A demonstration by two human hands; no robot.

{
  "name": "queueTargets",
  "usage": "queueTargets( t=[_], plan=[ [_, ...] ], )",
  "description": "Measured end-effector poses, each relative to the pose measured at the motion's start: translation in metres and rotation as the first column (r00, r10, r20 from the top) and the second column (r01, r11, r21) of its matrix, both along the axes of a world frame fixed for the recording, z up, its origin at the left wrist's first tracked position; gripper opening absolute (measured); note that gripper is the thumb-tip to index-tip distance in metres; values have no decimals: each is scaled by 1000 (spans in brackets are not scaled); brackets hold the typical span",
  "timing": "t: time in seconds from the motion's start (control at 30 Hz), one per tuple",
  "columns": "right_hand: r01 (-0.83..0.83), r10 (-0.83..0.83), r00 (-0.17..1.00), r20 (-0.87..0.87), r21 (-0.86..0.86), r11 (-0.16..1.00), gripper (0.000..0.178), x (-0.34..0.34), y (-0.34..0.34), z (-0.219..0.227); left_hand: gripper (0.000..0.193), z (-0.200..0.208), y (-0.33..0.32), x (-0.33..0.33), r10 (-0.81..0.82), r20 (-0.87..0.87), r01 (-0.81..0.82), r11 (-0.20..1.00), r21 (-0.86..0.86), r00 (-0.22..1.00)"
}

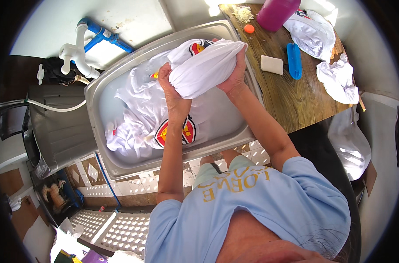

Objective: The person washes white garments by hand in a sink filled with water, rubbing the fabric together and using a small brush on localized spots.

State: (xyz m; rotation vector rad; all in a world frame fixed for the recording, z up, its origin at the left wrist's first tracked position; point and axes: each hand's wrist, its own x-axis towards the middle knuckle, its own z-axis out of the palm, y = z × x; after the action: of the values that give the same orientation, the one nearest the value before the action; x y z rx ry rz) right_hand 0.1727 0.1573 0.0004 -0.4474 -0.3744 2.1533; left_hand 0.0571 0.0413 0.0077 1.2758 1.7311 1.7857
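A wet white garment (207, 68) with a red, yellow and dark print is bunched between my two hands, lifted over the grey metal sink (91, 94). My left hand (175, 94) grips its left end, fingers pressed into the folds. At its right end my right hand (235, 74) wraps round the cloth, with part of the fingers hidden behind it. Below, more white cloth (133, 127) lies soaking in cloudy water, a red and yellow shield print (176, 131) showing beside my left forearm. I cannot tell whether the held cloth and the soaking cloth are one piece.
On the wooden table (291, 103) at right lie a white soap bar (271, 65), a blue brush (294, 61), an orange round object (249, 29), a purple container (276, 13) and white cloths (311, 35). A white tap (76, 55) juts out at the sink's left.
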Motion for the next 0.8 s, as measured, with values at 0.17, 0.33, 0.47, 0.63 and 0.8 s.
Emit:
queueTargets(
  t=[0.17, 0.33, 0.47, 0.63, 0.8],
  plan=[
    [-114, 60, 985, 161, 350, 930, 86, -4, 2, 4, 103, 3, -25, -12, -260, 861, 379, 921, 87, 436],
    [-189, 243, 970, -2, 627, 756, 73, -12, -2, -11, 71, -19, 2, -27, -93, 979, 73, 994, 81, 179],
    [-293, 215, 952, 219, 444, 847, 82, -12, -9, -17, 57, -8, 1, -24, -35, 947, -10, 999, 41, 320],
    [-287, 226, 955, 192, 396, 872, 78, -19, -12, -8, 47, -4, 0, -26, -30, 936, -65, 996, 56, 350],
    [-278, 303, 952, -41, 291, 915, 63, -28, -15, -6, 31, -1, -2, -28, 26, 906, -121, 992, 28, 422]
  ],
)
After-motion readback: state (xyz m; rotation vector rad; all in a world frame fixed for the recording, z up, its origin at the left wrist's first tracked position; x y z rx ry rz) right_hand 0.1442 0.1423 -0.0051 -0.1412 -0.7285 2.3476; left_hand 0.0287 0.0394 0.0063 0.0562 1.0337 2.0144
